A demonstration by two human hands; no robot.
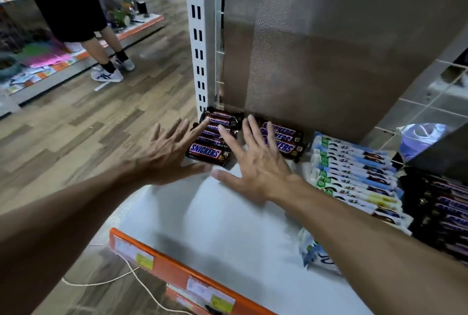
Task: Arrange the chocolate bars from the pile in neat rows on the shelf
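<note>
The left hand [164, 152] is spread wide, fingers straight, its fingertips resting on the left end of a row of brown Snickers chocolate bars [211, 142] that lie side by side in the back left corner of the white metal shelf [202, 216]. The right hand [255, 162] is also spread flat with straight fingers. Its forefinger lies on that row's right end and its outer fingers reach over a second row of brown Snickers bars [286, 138] just beside the first, against the grey mesh back panel [329, 36]. Right of these lies a row of white-and-blue wrapped bars [354, 178], and beyond it, at the picture's edge, a blurred batch of dark brown wrappers [445, 213]. An orange price rail [177, 269] edges the shelf front. A white slotted upright post [198, 36] stands at the corner, with wood-pattern floor [101, 124] to its left, where a person in black shorts [73, 5] stands.
</note>
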